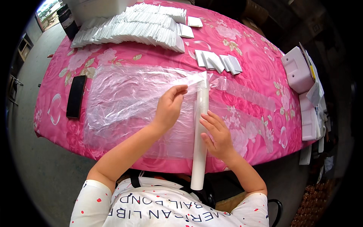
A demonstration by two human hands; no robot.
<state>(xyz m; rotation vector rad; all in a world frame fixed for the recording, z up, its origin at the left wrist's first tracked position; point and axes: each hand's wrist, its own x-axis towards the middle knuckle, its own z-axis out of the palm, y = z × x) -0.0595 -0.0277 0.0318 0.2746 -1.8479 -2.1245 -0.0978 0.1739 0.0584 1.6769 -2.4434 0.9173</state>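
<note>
A long white roll [201, 128] lies across the front of the table, pointing away from me, its near end past the table's edge. Clear, wrinkled plastic film [124, 94] spreads flat to its left. My left hand [170, 105] is over the film with its fingers bent together in a pinch, beside a fold of film running to the roll's far end. The fingertips seem closed on that film, though the grip is partly hidden. My right hand [217, 135] rests against the roll's right side, fingers stretched out. More clear film strips [249, 94] extend to the right.
A black oblong object [76, 96] lies left of the film. Rows of white folded pieces [132, 30] stand at the back, with a smaller fanned group [218, 61] nearer. White foam boxes [298, 70] stand at the right edge of the pink flowered tablecloth [53, 83].
</note>
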